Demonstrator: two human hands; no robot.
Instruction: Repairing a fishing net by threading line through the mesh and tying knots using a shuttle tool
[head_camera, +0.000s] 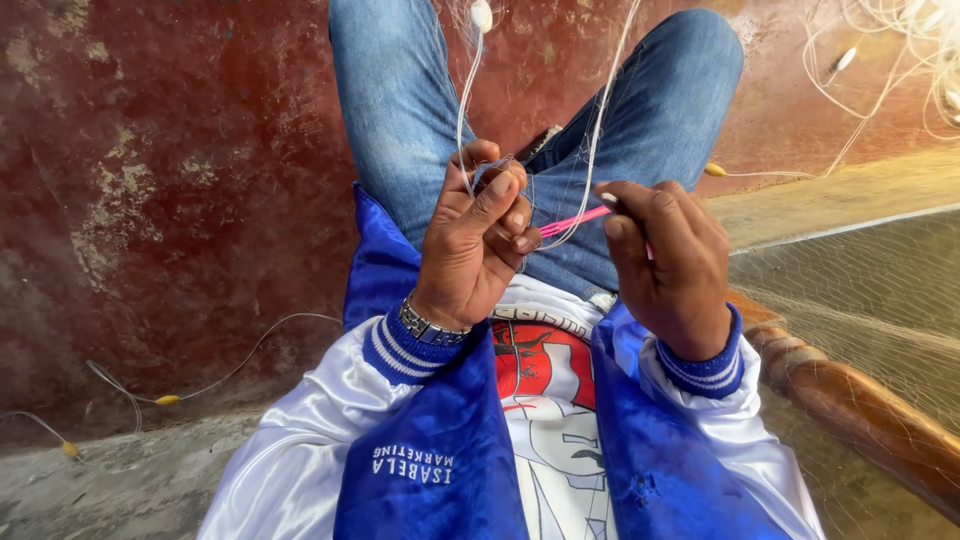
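From the head view, the left hand (475, 245) is clenched on a pinch of white line (462, 110) and fine net (850, 300) mesh above the lap, while the right hand (668, 262) grips a pink needle (575, 221) between thumb and fingers. The needle lies nearly level, its long axis running left-right, its free tip pointing toward the left hand's fingertips and just short of them. Judging by this, a stitch is mid-way: mesh gathered, needle not yet through, much loose net lying at right.

A fishing workplace: fine netting (860, 300) and floated lines (880, 60) lie over worn red-painted floor (150, 150).
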